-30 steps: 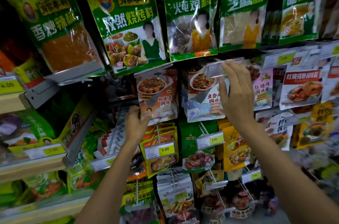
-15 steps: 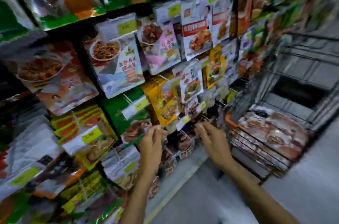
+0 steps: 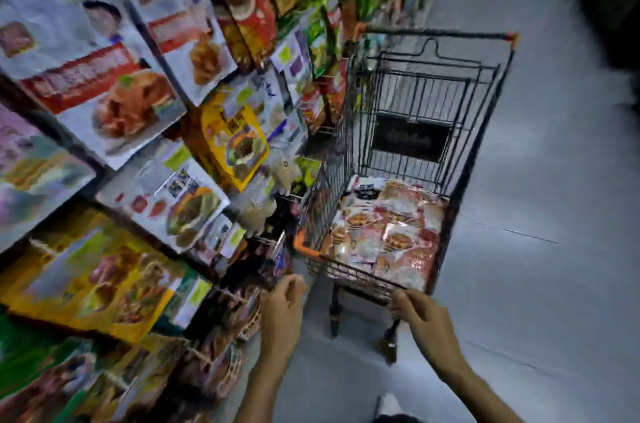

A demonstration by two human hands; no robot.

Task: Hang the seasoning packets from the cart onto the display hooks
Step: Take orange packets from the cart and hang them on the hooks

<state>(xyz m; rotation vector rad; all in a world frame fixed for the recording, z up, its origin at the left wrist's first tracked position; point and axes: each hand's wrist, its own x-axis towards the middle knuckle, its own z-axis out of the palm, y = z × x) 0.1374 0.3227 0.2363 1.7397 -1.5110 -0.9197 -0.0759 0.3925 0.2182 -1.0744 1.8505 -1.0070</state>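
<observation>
A black wire cart (image 3: 485, 117) with orange corner trim stands in the aisle to the right of the display. A pile of red and white seasoning packets (image 3: 391, 228) lies flat in its basket. Both my hands hang low in front of me, holding nothing. My left hand (image 3: 282, 308) has loosely curled fingers beside the lowest hanging packets. My right hand (image 3: 420, 313) is at the cart's near rim, fingers relaxed; whether it touches the wire is unclear. The view is blurred by motion.
The display wall (image 3: 104, 104) on the left is packed with hanging packets on hooks with yellow-green price tags. Grey floor (image 3: 536, 266) stretches to the right of the cart. A white shoe tip (image 3: 389, 402) shows at the bottom.
My view swung right and down from the hooks to the cart. Both hands came down from the upper hooks, and the right one reached the cart's near rim.
</observation>
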